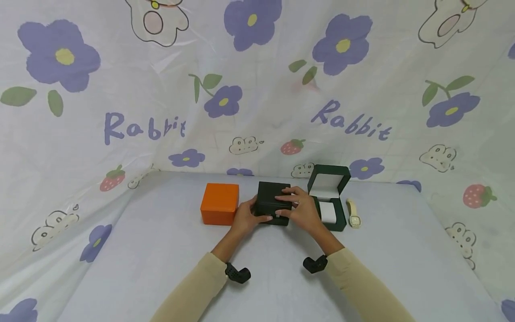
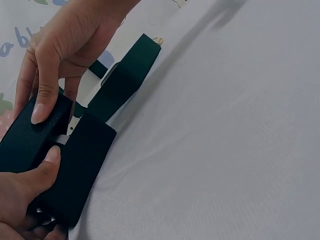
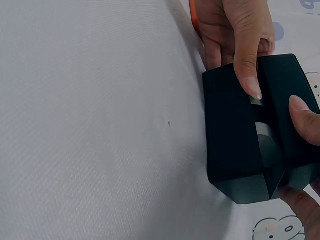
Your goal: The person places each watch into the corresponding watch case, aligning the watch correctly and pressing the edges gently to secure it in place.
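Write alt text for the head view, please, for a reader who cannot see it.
A left hand and right hand hold a dark box on a white table. An orange box stands to its left, an open green box and a watch to its right. Behind is a cloth with printed flowers.

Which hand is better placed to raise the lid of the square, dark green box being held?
Probably the right hand: it grips the dark green lid, while the left hand holds the dark green base.
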Motion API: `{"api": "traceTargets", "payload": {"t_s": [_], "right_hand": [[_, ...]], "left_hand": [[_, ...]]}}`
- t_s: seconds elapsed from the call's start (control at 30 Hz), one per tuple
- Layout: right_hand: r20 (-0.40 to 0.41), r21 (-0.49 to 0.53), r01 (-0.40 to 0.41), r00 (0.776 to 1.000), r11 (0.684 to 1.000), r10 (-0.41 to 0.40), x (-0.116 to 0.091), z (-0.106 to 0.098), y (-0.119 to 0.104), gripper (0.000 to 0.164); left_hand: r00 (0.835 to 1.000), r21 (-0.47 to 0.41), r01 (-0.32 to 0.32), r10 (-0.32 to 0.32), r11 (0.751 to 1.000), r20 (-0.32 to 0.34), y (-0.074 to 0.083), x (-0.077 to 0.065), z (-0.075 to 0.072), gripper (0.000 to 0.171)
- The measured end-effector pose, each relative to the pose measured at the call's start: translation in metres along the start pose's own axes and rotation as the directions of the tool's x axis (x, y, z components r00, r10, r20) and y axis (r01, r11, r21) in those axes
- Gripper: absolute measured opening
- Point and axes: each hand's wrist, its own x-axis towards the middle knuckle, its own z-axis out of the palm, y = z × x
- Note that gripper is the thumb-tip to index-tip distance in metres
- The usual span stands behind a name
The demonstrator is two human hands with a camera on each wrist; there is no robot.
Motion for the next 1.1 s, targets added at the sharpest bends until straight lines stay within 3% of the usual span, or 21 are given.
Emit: {"api": "traceTargets", "payload": {"t_s": [0.13, 0.4, 1.1], "right_hand": [[0.008, 0.002, -0.003, 1.0, 1.0, 0.002, -0.0019, -0.0004, -0.0011, 0.039], [0.018, -0.018, 0.0, 1.0, 1.0, 0.001, -0.0043, -0.0001, -0.0003, 0.038], [0.067, -0.043, -0.04, 0.997, 0.998, 0.043, -0.0041, 0.0002, -0.0059, 0.038]], "left_hand": [[1.0, -0.007, -0.001, 0.001, 1.0, 0.0, -0.0021, -0.0008, 0.0013, 0.089], [0.998, -0.02, -0.069, 0.069, 0.997, 0.007, -0.0064, -0.0035, 0.0031, 0.092], [1.0, -0.015, -0.009, 0.009, 1.0, -0.021, -0.0063, -0.003, 0.0065, 0.091]]}}
